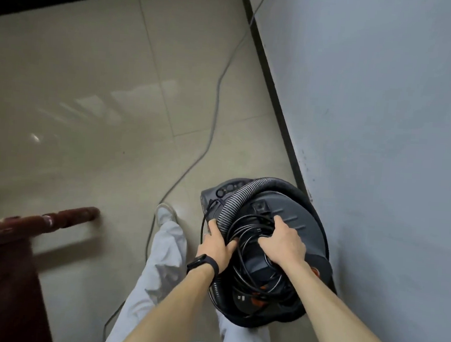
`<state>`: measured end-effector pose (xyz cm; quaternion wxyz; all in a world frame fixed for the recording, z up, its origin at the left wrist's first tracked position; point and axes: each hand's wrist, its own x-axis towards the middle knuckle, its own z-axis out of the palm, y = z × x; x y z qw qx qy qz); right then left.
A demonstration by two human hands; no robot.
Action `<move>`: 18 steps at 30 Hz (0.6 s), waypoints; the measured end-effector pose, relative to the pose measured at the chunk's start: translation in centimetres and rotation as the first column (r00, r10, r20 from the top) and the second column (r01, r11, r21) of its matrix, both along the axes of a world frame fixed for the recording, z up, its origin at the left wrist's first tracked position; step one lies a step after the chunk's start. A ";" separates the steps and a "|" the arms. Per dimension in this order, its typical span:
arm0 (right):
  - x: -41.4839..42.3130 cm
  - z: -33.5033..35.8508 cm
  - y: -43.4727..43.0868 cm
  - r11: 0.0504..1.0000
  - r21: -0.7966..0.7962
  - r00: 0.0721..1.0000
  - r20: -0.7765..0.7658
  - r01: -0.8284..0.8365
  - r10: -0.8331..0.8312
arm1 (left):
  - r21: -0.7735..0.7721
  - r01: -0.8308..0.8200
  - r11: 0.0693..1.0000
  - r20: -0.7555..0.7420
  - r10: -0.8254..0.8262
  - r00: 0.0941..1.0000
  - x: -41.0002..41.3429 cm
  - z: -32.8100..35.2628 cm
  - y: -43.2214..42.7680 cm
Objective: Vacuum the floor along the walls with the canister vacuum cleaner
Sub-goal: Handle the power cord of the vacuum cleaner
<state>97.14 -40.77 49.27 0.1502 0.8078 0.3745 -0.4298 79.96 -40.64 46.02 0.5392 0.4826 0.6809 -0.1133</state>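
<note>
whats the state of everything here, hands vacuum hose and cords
canister vacuum: close beside the wall, hose and cord packed on top
hose: wrapped around the vacuum's top
black cord: coiled in loops on the vacuum
grey cable: loose on the floor, running up the wall
left hand: grips the hose
right hand: grips the black cord coil

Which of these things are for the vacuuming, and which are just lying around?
For the job: canister vacuum cleaner; its ribbed hose, held by the left hand; coiled black cord, gripped by the right hand; the floor.
Just there: grey cable lying on the floor; red-brown wooden furniture.
</note>
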 end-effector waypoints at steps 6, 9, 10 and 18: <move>-5.8 1.7 5.7 0.995 -0.049 0.995 0.034 -0.088 0.090 | 0.004 -0.130 0.992 0.085 0.129 0.988 -6.0 0.6 3.6; -10.2 3.1 10.9 0.976 -0.052 0.976 0.044 -0.212 0.214 | 0.005 -0.242 0.970 0.115 0.240 0.964 -10.3 1.7 6.8; -11.3 3.6 12.4 0.970 -0.051 0.970 0.048 -0.238 0.240 | 0.000 -0.270 0.963 0.128 0.268 0.955 -11.1 2.0 7.7; -24.3 5.7 24.1 0.862 -0.010 0.860 0.069 -0.506 0.506 | -0.001 -0.548 0.836 0.162 0.541 0.825 -22.1 3.6 15.4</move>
